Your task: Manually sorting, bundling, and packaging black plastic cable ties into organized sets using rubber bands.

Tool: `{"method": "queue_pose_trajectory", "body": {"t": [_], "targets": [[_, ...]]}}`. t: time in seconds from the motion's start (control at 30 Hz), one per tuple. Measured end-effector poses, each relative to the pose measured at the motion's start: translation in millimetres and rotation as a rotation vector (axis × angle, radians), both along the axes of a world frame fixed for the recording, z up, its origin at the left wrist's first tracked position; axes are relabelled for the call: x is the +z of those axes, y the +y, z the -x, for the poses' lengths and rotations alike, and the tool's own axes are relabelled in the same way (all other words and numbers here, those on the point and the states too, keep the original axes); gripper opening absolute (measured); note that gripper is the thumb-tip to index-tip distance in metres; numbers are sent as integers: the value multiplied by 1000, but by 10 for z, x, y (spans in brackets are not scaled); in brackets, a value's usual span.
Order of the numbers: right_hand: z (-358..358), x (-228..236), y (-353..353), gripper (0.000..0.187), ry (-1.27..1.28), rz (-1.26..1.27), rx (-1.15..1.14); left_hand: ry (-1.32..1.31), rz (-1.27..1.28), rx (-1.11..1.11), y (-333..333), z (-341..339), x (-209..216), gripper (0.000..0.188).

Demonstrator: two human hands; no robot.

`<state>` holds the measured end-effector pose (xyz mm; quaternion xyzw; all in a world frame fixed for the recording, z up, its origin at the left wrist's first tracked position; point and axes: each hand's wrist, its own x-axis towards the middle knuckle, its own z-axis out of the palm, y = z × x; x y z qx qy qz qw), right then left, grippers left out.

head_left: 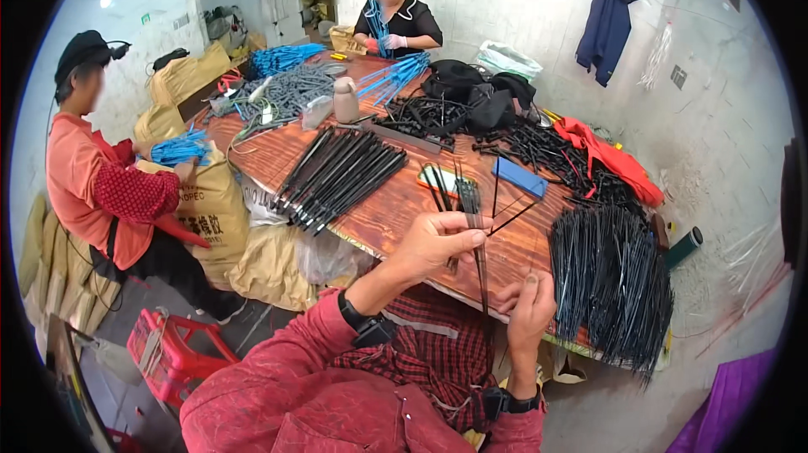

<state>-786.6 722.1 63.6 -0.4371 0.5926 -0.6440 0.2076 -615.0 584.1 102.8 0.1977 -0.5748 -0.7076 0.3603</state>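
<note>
My left hand [442,243] is closed, thumb against fingers, on a few thin black cable ties [481,272] that hang down over the table edge. My right hand [528,306] is a little lower and to the right, its fingers curled together. Whatever it pinches, if anything, is too thin to make out. Close to the right hand lies a large heap of thin black cable ties [602,285] at the table's right end. Beyond my left hand, bundled black ties [341,175] lie in a row. A few loose black ties [513,217] rest near a blue box [519,177].
On the wooden table [396,238] are grey ties [290,87], blue ties [396,74], a jar [345,101], an orange-edged case [446,180], black pieces [429,115] and red cloth [606,158]. Two people work at the left and far side. A red stool [181,352] stands lower left.
</note>
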Motion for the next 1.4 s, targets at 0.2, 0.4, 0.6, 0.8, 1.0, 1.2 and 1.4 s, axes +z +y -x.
{"method": "queue_pose_trajectory", "body": {"t": [0.2,0.4,0.6,0.8,1.0,1.2,1.4], "targets": [[828,-518,-182,20,905,-307,-620,46,-2,2,-92,-78,109,36],[686,-157,-55,18,1039,-156,-505,19,-13,13,-156,-54,64,36],[-76,323,-165,12,395,14,147,11,50,-11,-108,-11,71,36],[-226,353,-179,10,351,-55,104,24,14,-51,-104,59,23,36],[-190,296,-262,9,359,-13,26,103,-50,9,-115,169,55,36],[-490,248,-321,9,404,98,-38,-136,247,111,-164,-40,-84,31],[-331,115,-255,15,426,45,-1,163,0,-22,-30,-125,5,25]]}}
